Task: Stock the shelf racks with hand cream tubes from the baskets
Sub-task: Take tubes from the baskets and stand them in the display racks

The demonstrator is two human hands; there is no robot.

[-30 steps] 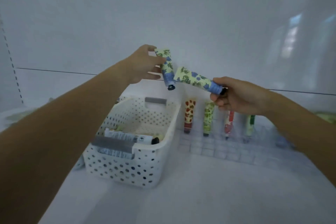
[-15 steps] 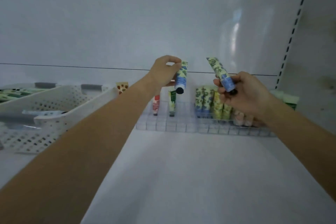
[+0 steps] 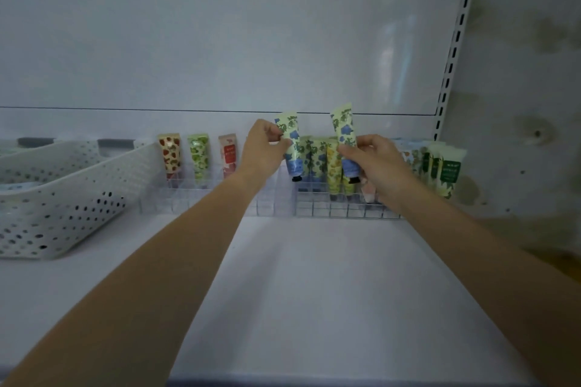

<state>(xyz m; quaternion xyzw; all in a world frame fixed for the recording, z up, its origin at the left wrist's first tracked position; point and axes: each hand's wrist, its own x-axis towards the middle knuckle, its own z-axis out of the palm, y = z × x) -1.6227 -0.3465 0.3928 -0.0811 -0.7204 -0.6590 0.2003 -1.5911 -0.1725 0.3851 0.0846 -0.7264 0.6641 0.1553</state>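
Observation:
My left hand pinches a blue-flower hand cream tube, held upright with its black cap down, above the clear grid rack. My right hand grips a second blue-flower tube, also cap down, just to the right of the first. Behind them several matching tubes stand in the rack. Farther left stand a strawberry tube, a green tube and a red-label tube.
A white perforated basket sits at the left of the white shelf. Green-label tubes fill the rack's right end. A slotted upright and a side wall close the shelf on the right.
The view has swung right, away from the basket. Both hands carried their tubes to the right part of the rack, turned them upright and lowered them close to the standing tubes.

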